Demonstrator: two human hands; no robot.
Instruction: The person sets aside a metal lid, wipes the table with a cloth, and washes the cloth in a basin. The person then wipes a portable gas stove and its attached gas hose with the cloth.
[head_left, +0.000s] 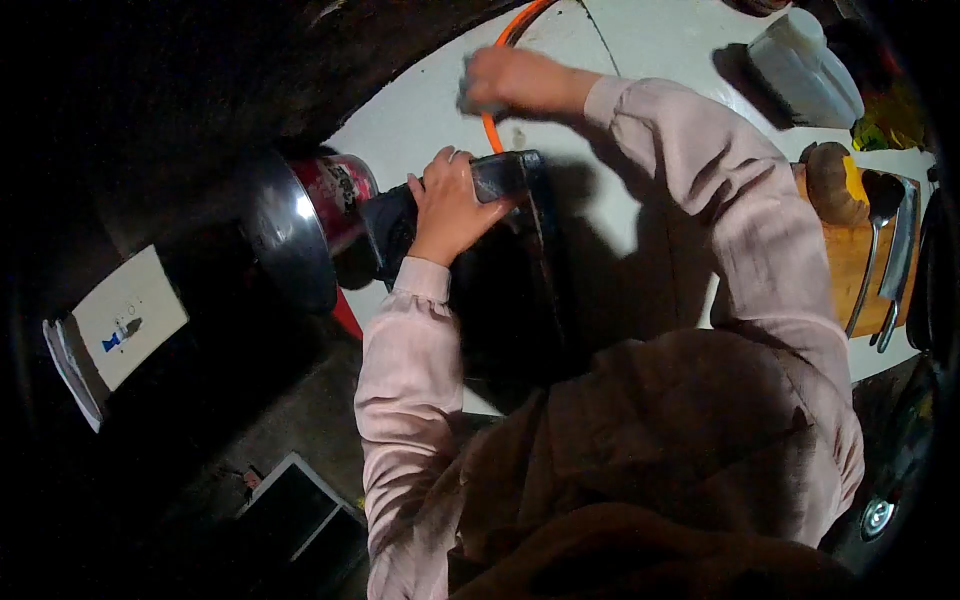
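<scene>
Black boxy appliance (pixel 505 265) sits on the smooth white table (pixel 420 105); half-open left hand (pixel 450 205) clasps its far end, probably steadying it. Curled right hand (pixel 525 80) covers the bendy orange hose (pixel 491 132), grip too blurry to tell.

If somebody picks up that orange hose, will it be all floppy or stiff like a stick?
The orange hose is probably bendy, since it curves over the white table. It looks thin, so it may be light. One end seems to reach the black box, so it might tug there.
</scene>
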